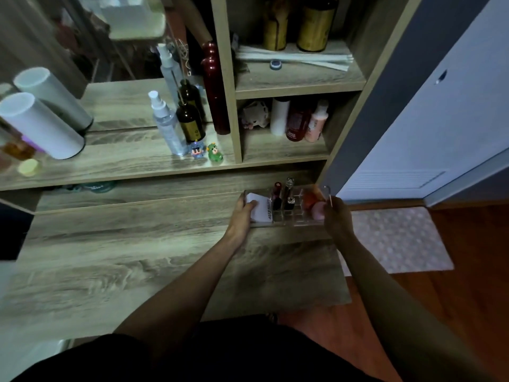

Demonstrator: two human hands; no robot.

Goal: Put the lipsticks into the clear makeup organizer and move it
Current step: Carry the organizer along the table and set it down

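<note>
The clear makeup organizer (298,218) sits at the far right of the wooden desk (137,257), near the desk's back ledge. Two lipsticks stand upright in its middle slots: a dark red one (276,196) and a clear-capped one (289,194). A white box (259,209) fills its left section, and pink and orange sponges (315,205) lie in its right section. My left hand (242,216) grips the organizer's left end. My right hand (337,216) grips its right end.
Above the desk, a shelf holds spray bottles (168,125), brown bottles (190,121), a tall red bottle (216,89), two small figurines (206,153) and white cylinders (41,125). Cubbies hold more bottles (297,119). A pale mat (396,238) lies on the wood floor at the right.
</note>
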